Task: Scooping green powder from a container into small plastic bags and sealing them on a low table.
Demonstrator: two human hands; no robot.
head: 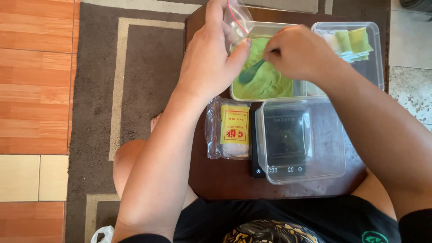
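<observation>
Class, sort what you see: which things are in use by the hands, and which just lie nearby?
In use: left hand, small clear bag, right hand, green spoon, tub of green powder.
Nearby: empty clear tub, black scale, pack of bags, far tub.

Both arms are bare to the sleeve. The shirt (288, 220) is black (short-sleeved), printed with a tiger-like pattern and a small green emblem.

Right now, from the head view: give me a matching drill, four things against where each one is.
Things:
1. small clear plastic zip bag
2. green plastic spoon
3. empty clear plastic tub
4. pack of bags with yellow label

Places:
A. on the black digital scale
B. left hand
C. left of the scale
D. right hand, over green powder

Pairs: 1-B, 2-D, 3-A, 4-C
</observation>
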